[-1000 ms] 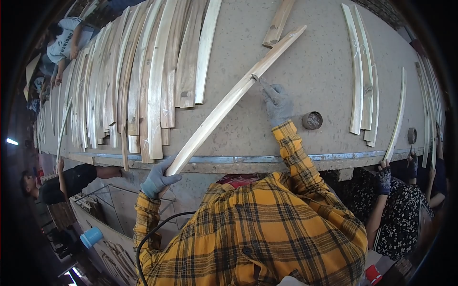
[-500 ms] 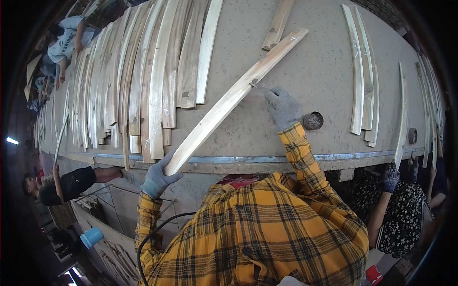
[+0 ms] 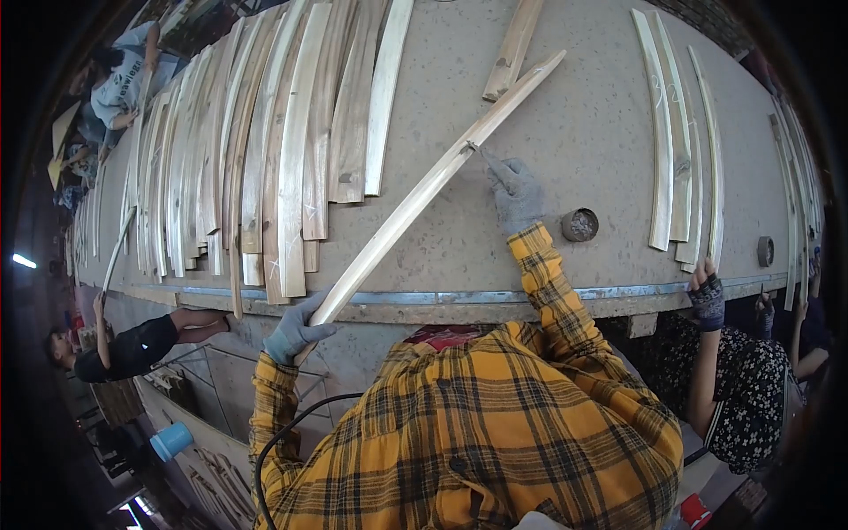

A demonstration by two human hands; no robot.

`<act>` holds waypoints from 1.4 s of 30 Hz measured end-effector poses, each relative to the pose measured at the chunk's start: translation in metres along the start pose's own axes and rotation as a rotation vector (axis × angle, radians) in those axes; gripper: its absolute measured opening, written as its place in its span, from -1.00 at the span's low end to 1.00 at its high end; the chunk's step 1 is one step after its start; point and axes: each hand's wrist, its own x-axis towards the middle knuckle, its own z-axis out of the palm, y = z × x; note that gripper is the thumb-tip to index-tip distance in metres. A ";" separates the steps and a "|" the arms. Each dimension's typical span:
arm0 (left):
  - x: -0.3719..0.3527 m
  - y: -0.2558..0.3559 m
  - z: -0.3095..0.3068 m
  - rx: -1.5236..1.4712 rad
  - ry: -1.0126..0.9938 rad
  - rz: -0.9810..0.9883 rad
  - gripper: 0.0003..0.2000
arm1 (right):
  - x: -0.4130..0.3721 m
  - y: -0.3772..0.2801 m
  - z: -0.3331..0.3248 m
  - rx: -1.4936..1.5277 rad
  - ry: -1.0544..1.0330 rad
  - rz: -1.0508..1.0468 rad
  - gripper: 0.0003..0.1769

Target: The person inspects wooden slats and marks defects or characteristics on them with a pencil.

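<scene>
wooden strip (image 3: 401, 218), grasped in the left hand (image 3: 298, 332), is seemingly being worked by a tool (image 3: 475, 147) clenched in the right hand (image 3: 516, 193); steady support is called for.

A woodworking workshop: wooden strips (image 3: 294, 159) lie across a long worktable (image 3: 424, 238) (people (image 3: 746, 397) alongside).

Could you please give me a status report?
Left hand holding wooden strip by near end. Right hand holding small tool at strip. Another board near its far end.
</scene>
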 end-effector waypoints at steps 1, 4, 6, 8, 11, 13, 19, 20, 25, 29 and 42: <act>0.000 0.002 0.000 -0.028 -0.015 -0.019 -0.20 | -0.001 -0.004 0.002 -0.041 0.020 -0.029 -0.49; -0.001 0.004 -0.002 -0.051 -0.036 -0.063 -0.22 | -0.005 -0.003 0.008 -0.126 0.043 -0.106 -0.49; -0.001 0.006 -0.003 -0.045 -0.046 -0.089 -0.23 | -0.005 -0.002 0.009 -0.171 0.049 -0.149 -0.49; -0.002 0.010 -0.003 -0.094 -0.075 -0.168 -0.23 | -0.004 -0.004 0.007 -0.121 0.069 -0.117 -0.53; -0.003 0.011 -0.004 -0.112 -0.098 -0.170 -0.24 | 0.002 -0.008 0.005 -0.112 0.078 -0.068 -0.56; -0.003 0.010 -0.005 -0.103 -0.106 -0.177 -0.25 | 0.000 -0.005 0.009 -0.142 0.085 -0.085 -0.57; -0.002 0.015 -0.003 -0.135 -0.120 -0.178 -0.27 | -0.003 0.003 0.011 -0.244 0.087 -0.188 -0.62; -0.003 0.016 -0.003 -0.141 -0.118 -0.178 -0.27 | -0.001 0.004 0.010 -0.196 0.080 -0.189 -0.63; -0.002 0.011 -0.003 -0.058 -0.121 -0.135 -0.21 | 0.002 -0.001 0.010 -0.190 0.049 -0.115 -0.61; 0.005 -0.005 -0.007 -0.025 -0.080 -0.053 -0.19 | -0.008 -0.006 0.008 -0.218 0.007 -0.235 -0.61; 0.008 -0.049 0.035 1.029 0.205 -0.215 -0.60 | -0.021 -0.003 -0.193 -0.720 -0.287 0.198 -0.74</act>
